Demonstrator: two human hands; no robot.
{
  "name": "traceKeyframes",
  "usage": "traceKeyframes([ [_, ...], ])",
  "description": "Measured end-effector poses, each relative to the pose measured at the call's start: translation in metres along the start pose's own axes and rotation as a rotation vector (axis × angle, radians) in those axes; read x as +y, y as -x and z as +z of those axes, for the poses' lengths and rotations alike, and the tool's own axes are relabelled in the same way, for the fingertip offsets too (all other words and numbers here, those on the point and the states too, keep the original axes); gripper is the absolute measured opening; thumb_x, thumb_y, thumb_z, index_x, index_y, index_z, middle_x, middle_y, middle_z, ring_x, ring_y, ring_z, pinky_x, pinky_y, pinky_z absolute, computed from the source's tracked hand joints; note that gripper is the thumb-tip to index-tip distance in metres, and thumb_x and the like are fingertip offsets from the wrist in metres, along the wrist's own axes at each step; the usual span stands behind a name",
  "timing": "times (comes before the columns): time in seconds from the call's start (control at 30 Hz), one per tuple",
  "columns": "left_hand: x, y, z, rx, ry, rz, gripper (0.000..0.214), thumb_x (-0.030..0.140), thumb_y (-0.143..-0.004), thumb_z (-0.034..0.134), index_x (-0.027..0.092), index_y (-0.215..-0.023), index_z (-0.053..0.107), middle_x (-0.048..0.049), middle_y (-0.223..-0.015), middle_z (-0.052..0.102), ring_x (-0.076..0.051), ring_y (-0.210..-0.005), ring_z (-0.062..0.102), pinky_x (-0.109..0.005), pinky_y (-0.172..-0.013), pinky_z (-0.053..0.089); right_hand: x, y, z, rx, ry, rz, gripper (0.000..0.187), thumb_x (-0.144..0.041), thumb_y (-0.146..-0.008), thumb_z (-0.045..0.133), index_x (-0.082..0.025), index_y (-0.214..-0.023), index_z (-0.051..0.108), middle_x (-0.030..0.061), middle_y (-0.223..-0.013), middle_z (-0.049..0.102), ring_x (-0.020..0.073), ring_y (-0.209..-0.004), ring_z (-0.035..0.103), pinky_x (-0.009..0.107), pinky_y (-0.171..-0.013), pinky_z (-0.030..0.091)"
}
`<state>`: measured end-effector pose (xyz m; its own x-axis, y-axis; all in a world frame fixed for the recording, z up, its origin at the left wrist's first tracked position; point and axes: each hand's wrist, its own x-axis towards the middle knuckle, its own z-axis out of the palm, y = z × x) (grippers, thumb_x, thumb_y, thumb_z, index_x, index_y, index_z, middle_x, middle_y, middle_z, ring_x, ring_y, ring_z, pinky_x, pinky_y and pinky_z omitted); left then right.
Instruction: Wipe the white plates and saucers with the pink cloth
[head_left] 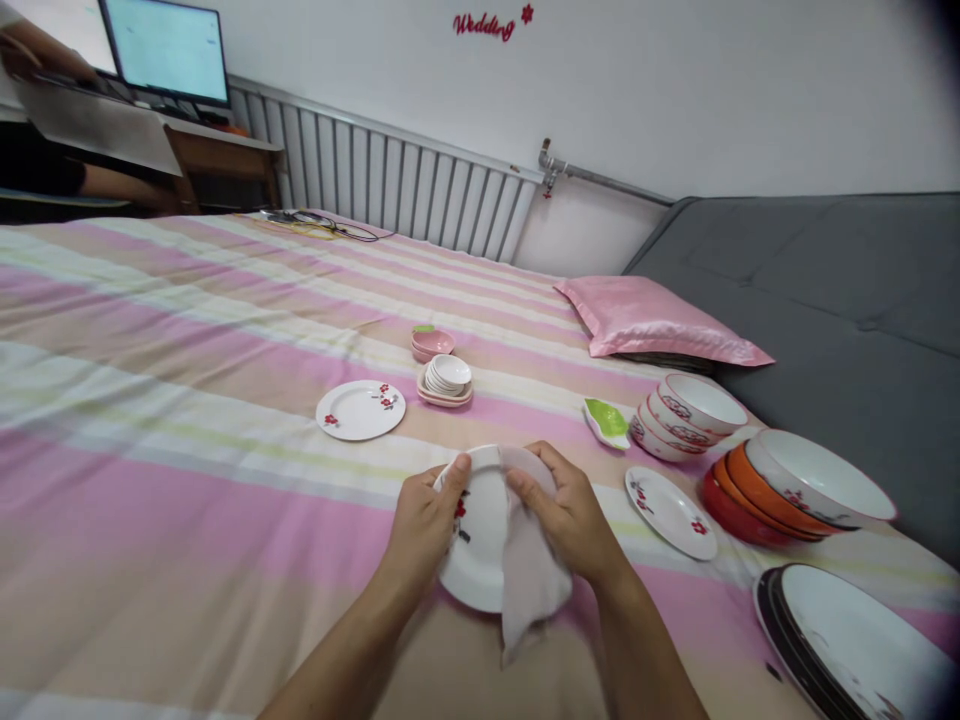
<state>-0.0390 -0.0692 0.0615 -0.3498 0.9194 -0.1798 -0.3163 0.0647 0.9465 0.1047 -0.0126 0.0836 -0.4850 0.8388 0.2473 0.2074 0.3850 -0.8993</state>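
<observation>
My left hand (431, 515) grips the left edge of a white plate (480, 550) with red flowers, its thumb lying on the face. On the plate's right side my right hand (566, 505) presses a pale cloth (529, 580) against the surface, thumb on top. The cloth covers the right part of the plate and hangs below its rim. The plate is held tilted above the bedspread. A similar flowered plate (360, 410) lies flat to the left, and another plate (670, 512) lies to the right.
Small white dishes (450, 372) and pink bowls (433, 345) sit ahead on the striped bedspread (225, 480). To the right are a green leaf-shaped dish (607, 420), stacked bowls (697, 405), larger bowls (814, 475), large plates (862, 630) and a pink pillow (652, 315). A person's arm (52, 50) shows at upper left.
</observation>
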Motion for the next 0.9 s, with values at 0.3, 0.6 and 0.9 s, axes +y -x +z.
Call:
traceKeyframes([
  [0.3, 0.003, 0.003, 0.004, 0.139, 0.264, 0.001, 0.047, 0.057, -0.073, 0.059, 0.012, -0.085, 0.063, -0.0024, -0.055, 0.061, -0.014, -0.046, 0.056, -0.021, -0.042, 0.041, 0.003, -0.002, 0.024, 0.212, -0.107, 0.029, 0.022, -0.04, -0.084, 0.052, -0.019, -0.09, 0.053, -0.002, -0.073, 0.058, 0.0134, -0.064, 0.054, 0.022, -0.059, 0.043],
  [0.6, 0.007, 0.002, 0.006, 0.337, 0.455, 0.023, 0.039, 0.047, -0.084, 0.052, 0.013, -0.097, 0.064, -0.0085, -0.077, 0.07, -0.017, -0.071, 0.068, -0.027, -0.065, 0.054, 0.004, 0.003, 0.041, 0.243, -0.014, 0.055, 0.02, -0.038, -0.086, 0.048, -0.02, -0.095, 0.049, 0.0, -0.082, 0.064, 0.017, -0.075, 0.059, 0.025, -0.064, 0.042],
  [0.9, 0.008, -0.003, 0.004, 0.31, 0.599, 0.047, 0.04, 0.047, -0.085, 0.05, 0.016, -0.108, 0.063, -0.0106, -0.106, 0.068, -0.02, -0.095, 0.065, -0.029, -0.081, 0.054, 0.0, 0.006, 0.044, 0.152, 0.047, 0.095, 0.019, -0.037, -0.087, 0.045, -0.022, -0.098, 0.042, 0.001, -0.083, 0.064, 0.0179, -0.073, 0.06, 0.025, -0.061, 0.041],
])
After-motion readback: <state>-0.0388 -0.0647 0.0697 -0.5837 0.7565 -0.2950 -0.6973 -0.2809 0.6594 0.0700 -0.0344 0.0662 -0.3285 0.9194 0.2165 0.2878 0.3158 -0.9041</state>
